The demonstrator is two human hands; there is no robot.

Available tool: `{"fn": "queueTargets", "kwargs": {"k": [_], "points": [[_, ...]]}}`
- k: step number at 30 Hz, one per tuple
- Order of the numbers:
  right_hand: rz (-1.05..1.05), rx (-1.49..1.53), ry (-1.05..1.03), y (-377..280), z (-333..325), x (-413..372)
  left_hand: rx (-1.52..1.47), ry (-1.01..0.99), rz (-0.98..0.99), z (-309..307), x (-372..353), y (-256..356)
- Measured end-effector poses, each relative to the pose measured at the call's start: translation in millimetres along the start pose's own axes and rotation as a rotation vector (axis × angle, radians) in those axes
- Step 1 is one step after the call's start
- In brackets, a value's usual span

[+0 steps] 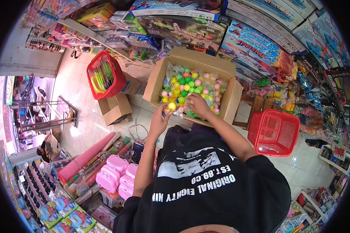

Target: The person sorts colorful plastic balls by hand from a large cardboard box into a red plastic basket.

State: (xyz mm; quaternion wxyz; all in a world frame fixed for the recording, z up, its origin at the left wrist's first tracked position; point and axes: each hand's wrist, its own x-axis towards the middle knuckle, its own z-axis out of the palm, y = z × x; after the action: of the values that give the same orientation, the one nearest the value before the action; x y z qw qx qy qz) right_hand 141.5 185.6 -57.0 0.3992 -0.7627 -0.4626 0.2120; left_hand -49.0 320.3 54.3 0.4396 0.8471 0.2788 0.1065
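An open cardboard box (228, 101) stands before me, filled with clear plastic bags of small coloured balls (191, 84) in green, yellow, pink and orange. At its near left edge, my left hand (160, 118) has its fingers closed around a bag of balls, a yellow ball (171, 105) showing at the fingertips. My right hand (198, 105) reaches over the near side of the box, its fingers bent on the clear plastic beside the same balls. Part of its grip is hidden behind the hand.
A red basket (122, 79) with green and yellow packs sits on cardboard at the left. Another red basket (256, 130) stands on the right. Toy boxes (256, 46) line the far shelves. Pink cases (108, 178) and a pink roll (87, 157) lie at the near left.
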Motion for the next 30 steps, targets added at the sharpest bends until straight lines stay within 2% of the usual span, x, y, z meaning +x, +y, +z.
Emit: {"fn": "queueTargets", "kwargs": {"k": [1, 3, 5, 9, 10, 11, 12, 14, 15, 17, 18, 19, 20, 21, 23, 24, 25, 26, 27, 28, 29, 30], "points": [[0.009, -0.002, 0.009, -0.6, -3.9, -1.9, -0.001, -0.011, 0.006, 1.0, 8.6, -0.2], [0.143, 0.176, -0.068, -1.6, -20.0, -6.1, 0.044, -0.049, 0.107, 6.3, 29.4, -0.2], [0.171, 0.215, 0.024, -15.3, -42.1, -18.0, 0.061, -0.106, 0.122, 14.7, 48.3, -5.6], [0.198, 0.049, 0.374, -14.9, -69.0, -48.3, 0.028, -0.2, 0.272, 42.2, 83.8, -28.2], [0.211, 0.01, 0.496, -15.7, -73.4, -56.2, 0.077, -0.302, 0.29, 50.2, 90.5, -39.8], [0.23, -0.004, 0.516, -17.3, -77.0, -63.9, 0.127, -0.403, 0.31, 58.3, 95.1, -50.9], [0.247, -0.104, 0.626, -20.0, -80.5, -70.1, 0.168, -0.365, 0.375, 67.3, 98.3, -63.9], [0.309, -0.344, 0.857, -25.5, -78.9, -82.4, 0.166, -0.412, 0.369, 65.6, 105.8, -64.4], [0.323, -0.359, 0.871, -20.1, -72.9, -91.1, 0.173, -0.436, 0.34, 62.4, 108.2, -63.5], [0.627, -0.347, 1.151, 19.1, -48.5, -117.9, 0.183, -0.425, 0.41, 42.6, 110.5, -51.3], [0.628, -0.357, 1.165, 50.9, -37.2, -136.9, 0.195, -0.37, 0.505, 27.2, 112.9, -43.5], [1.02, -0.079, 1.044, 85.9, -25.8, -160.1, 0.207, -0.315, 0.597, 10.1, 113.4, -38.0], [1.385, 0.22, 0.881, 100.7, -18.1, -171.9, 0.34, -0.229, 0.517, -11.3, 111.7, -37.7], [1.384, 0.221, 0.898, 84.2, -21.6, -171.8, 0.471, -0.14, 0.437, -32.9, 109.6, -40.7], [1.346, 1.011, 0.875, 37.9, -38.6, -171.0, 0.513, 0.262, 0.252, -62.8, 102.6, -48.3], [1.233, 1.011, 0.964, 34.7, -41.1, -172.1, 0.508, 0.258, 0.263, -65.3, 108.9, -85.4], [1.235, 1.009, 0.975, 30.4, -42.4, -172.3, 0.512, 0.164, -0.1, -56.9, 117.7, -145.1], [1.095, 0.864, 1.238, 26.8, -41.8, -173.8, 0.51, 0.064, -0.469, -53.0, 117.0, -179.7], [0.934, 0.706, 1.48, 19.8, -41.7, -172.1, 0.509, 0.059, -0.468, -57.6, 111.3, -180.4], [0.94, 0.592, 1.602, 13.4, -42.0, -168.4, 0.041, -0.047, -0.572, -61.4, 110.3, -179.8], [0.938, 0.591, 1.612, 6.8, -39.5, -164.0, -0.429, -0.157, -0.654, -65.2, 109.6, -179.0], [0.798, 0.383, 1.663, -3.0, -36.5, -158.0, -0.213, -0.102, -0.39, -52.7, 113.8, -226.4]]}}
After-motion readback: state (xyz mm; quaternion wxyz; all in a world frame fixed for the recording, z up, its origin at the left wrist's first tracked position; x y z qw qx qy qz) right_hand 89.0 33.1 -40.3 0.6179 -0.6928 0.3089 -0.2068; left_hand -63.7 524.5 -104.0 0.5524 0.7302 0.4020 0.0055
